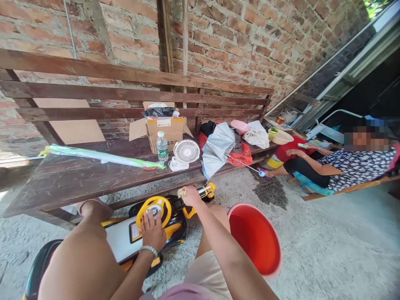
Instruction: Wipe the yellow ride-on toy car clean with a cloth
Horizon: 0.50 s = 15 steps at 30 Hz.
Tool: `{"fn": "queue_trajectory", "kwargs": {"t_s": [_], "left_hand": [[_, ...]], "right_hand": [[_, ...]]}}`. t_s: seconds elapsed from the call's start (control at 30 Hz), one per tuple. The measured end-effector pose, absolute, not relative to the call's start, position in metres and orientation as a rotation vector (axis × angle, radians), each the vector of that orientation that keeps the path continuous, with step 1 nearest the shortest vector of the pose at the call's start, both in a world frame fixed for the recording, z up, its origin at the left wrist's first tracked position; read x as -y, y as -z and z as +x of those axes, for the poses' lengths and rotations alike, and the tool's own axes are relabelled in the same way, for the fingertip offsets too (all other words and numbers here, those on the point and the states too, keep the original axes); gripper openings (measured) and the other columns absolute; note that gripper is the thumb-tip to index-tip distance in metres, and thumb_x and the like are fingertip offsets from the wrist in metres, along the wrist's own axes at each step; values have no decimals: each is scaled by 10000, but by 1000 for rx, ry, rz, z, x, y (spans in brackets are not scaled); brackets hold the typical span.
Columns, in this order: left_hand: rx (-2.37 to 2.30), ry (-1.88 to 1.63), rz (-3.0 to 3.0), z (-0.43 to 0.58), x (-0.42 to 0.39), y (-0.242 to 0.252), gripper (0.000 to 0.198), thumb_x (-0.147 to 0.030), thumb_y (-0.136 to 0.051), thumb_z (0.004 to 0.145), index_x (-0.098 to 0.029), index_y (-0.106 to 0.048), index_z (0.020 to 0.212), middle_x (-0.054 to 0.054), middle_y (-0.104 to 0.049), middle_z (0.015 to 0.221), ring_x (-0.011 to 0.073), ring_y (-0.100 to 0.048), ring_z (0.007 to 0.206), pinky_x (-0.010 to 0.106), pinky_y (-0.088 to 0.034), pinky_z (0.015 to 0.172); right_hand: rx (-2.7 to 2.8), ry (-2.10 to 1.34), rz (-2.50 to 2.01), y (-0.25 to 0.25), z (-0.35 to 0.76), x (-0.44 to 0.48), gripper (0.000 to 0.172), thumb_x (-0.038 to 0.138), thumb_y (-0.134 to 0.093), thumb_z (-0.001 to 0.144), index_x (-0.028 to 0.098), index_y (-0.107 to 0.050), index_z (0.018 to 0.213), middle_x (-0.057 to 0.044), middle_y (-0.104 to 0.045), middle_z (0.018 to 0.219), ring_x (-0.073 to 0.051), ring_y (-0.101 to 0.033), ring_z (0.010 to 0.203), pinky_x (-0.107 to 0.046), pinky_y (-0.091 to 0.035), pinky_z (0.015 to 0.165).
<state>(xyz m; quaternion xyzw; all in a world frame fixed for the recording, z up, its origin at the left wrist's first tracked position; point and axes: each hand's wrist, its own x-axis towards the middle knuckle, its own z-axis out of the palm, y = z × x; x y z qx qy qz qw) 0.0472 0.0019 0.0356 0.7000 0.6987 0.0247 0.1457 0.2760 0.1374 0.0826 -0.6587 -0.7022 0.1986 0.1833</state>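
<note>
Below me is a yellow, black and white ride-on toy car [118, 243] with a yellow steering wheel [169, 210]. My left hand [153, 231], wearing a beaded bracelet, lies with fingers stretched out over the wheel's lower part and hub. Beyond the wheel, my right hand [190, 196] is closed on a small, crumpled beige cloth [181, 192]. It is held above the car's front end, near a yellow-and-black part [210, 191]. A red bucket [259, 237] stands on the ground to the right of my right forearm.
A wooden bench [71, 166] along the brick wall holds a cardboard box [167, 131], water bottle [161, 148], white fan [186, 152], folded umbrella [218, 146] and a long wrapped pole [103, 156]. At right, a person [359, 171] sits on a low chair holding a phone.
</note>
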Motion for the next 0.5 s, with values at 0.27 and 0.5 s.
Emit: {"fn": "queue_trajectory", "kwargs": {"t_s": [0.27, 0.5], "left_hand": [[-2050, -73, 1984, 50, 4, -41, 867, -136, -647, 872, -159, -421, 1709, 199, -210, 1837, 403, -153, 1713, 588, -197, 1369], [-1938, -14, 1957, 54, 7, -65, 956, -145, -703, 850, -137, -348, 1737, 209, -141, 1849, 442, -91, 1714, 622, -172, 1361]], "right_hand": [[1956, -771, -1952, -75, 292, -126, 251, 272, -667, 909, 249, -820, 1107, -56, -837, 1041, -236, -756, 964, -289, -523, 883], [1982, -939, -2011, -77, 299, -142, 135, 281, -696, 874, 208, -792, 816, -57, -807, 861, -192, -711, 768, -251, -482, 716]]}}
